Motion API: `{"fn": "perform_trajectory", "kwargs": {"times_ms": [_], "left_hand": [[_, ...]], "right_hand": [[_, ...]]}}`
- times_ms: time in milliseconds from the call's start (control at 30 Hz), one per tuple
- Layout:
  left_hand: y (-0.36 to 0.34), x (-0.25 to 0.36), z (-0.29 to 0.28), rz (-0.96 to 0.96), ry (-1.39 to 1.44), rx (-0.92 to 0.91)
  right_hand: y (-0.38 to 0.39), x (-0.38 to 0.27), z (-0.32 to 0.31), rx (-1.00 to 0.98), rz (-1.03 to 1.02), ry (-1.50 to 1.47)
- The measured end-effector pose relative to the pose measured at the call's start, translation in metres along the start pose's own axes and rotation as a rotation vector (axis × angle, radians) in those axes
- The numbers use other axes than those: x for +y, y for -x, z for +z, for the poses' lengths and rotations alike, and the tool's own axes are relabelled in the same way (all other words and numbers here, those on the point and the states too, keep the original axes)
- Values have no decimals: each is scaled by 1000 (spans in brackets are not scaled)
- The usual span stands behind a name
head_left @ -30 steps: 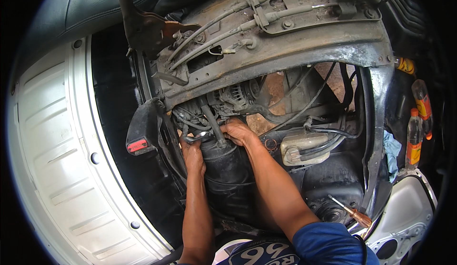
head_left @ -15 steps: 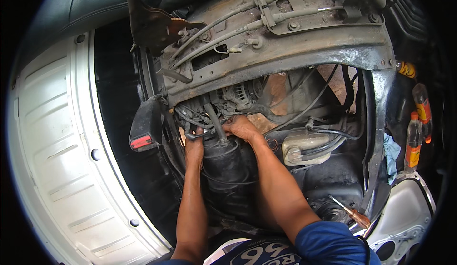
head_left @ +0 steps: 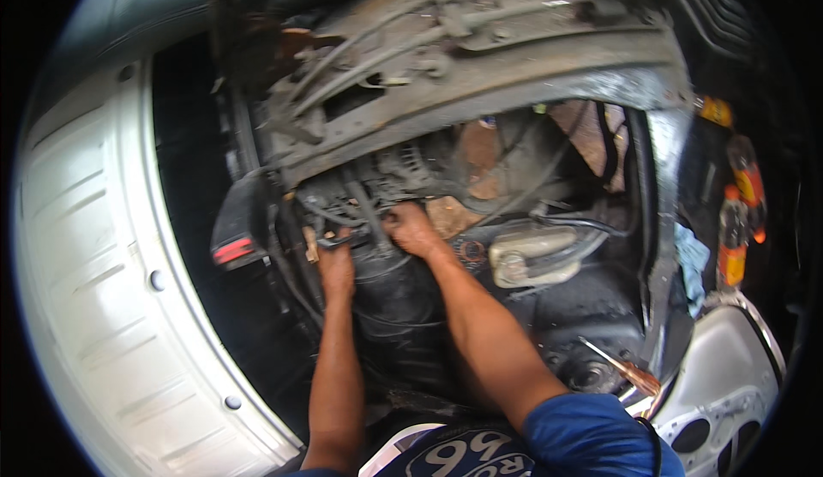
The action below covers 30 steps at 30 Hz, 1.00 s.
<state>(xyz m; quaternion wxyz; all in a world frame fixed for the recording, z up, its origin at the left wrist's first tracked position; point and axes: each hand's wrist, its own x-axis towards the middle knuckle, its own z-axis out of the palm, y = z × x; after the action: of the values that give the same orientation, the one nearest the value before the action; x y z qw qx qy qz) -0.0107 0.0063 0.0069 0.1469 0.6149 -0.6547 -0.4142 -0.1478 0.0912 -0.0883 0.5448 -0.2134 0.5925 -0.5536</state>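
Observation:
Both of my hands reach into an engine bay, one on each side of an upright grey pipe (head_left: 367, 210) above a black cylindrical housing (head_left: 390, 295). My left hand (head_left: 337, 263) is closed at the left of the housing's top. A dark curved part (head_left: 333, 240) crosses in front of its fingertips, and I cannot make out what they grip. To the right of the pipe, my right hand (head_left: 413, 230) has its fingers curled together close to the pipe. Whatever lies in them is hidden. The picture is slightly blurred.
A rusty metal crossmember (head_left: 480, 96) spans above my hands. To the right sit a cloudy plastic reservoir (head_left: 536, 256) with hoses, a screwdriver (head_left: 630, 374), a blue cloth (head_left: 690, 263) and bottles (head_left: 731, 241). A seat-belt buckle (head_left: 233, 250) stands at the left, beside a white panel (head_left: 94, 263).
The whole view has shifted, so the scene appears farther left. My right fingers look more curled beside the pipe; my left hand stays at the dark curved part.

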Motion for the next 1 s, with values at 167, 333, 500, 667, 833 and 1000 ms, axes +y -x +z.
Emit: {"fn": "perform_trajectory", "kwargs": {"times_ms": [167,333,500,667,833,1000], "left_hand": [[-1,-6,5,33,66,-11],[-1,-1,7,76,-52,73],[3,14,4,-43,0,7],[-7,39,7,-401,-208,71],[-2,32,2,-384,-365,-23],[11,23,-7,-286,-218,-36]], "right_hand": [[2,5,2,-12,-92,-137],[5,3,3,73,-172,122],[7,-1,4,13,16,-242],[-4,-12,-11,-264,312,-415],[-6,-3,-4,-312,226,-305],[-7,16,8,-327,166,-483]]}}
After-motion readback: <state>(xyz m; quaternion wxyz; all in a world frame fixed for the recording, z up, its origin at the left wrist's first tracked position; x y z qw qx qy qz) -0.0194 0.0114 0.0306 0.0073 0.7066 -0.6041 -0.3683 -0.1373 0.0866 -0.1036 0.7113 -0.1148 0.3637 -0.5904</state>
